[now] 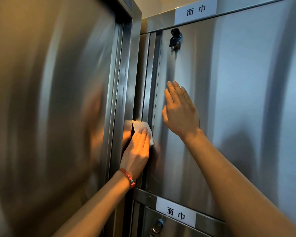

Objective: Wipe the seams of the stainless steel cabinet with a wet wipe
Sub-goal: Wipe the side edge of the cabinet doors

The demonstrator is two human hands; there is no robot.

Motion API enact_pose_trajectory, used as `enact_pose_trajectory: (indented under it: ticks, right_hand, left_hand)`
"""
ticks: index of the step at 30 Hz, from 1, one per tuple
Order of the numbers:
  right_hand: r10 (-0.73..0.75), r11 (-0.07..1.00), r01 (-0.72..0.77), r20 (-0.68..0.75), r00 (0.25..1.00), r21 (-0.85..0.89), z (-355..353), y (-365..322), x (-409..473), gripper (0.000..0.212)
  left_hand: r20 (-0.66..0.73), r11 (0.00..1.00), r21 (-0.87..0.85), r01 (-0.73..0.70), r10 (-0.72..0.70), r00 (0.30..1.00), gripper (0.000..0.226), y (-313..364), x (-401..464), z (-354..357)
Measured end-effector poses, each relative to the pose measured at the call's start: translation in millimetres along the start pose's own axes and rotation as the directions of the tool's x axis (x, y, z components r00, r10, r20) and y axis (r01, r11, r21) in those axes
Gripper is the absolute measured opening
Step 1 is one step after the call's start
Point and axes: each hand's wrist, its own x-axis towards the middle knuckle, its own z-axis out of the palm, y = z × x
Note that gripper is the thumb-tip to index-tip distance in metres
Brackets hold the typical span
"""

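Note:
A stainless steel cabinet (237, 100) fills the right of the view, its upper door closed. A vertical seam (148, 79) runs down the door's left edge. My left hand (137, 149), with a red bracelet on the wrist, presses a white wet wipe (144, 126) flat against that seam at mid height. The fingers cover the wipe's lower part. My right hand (179, 108) rests flat on the door panel, fingers together and pointing up, holding nothing.
A black key (174, 40) hangs from the lock at the door's top. White paper labels sit above the door (196, 11) and below it (176, 213). A second lock (158, 225) is on the lower door. A steel door frame (123, 82) stands close on the left.

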Motion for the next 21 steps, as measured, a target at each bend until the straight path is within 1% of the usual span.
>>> enact_pose_trajectory:
  ticks: [4,9,13,21]
  right_hand:
    - [0.001,1.0,-0.001,-0.002,1.0,0.007,1,0,0,0.054]
    - [0.004,1.0,-0.003,-0.013,1.0,0.018,2,1,1,0.055]
    - [0.002,1.0,-0.002,-0.022,1.0,0.02,3,0,1,0.054]
    - [0.011,0.999,-0.009,-0.045,0.999,0.031,3,-1,1,0.053]
  left_hand:
    - [-0.026,1.0,0.028,-0.004,0.005,1.0,0.041,-5,10,2]
    - [-0.042,1.0,0.027,-0.003,0.004,0.999,0.034,-11,24,2]
    - [-0.034,0.999,-0.017,0.027,-0.028,0.999,0.053,-15,31,-3]
    - [-0.041,0.996,-0.083,0.017,-0.02,0.999,0.058,-23,34,-10]
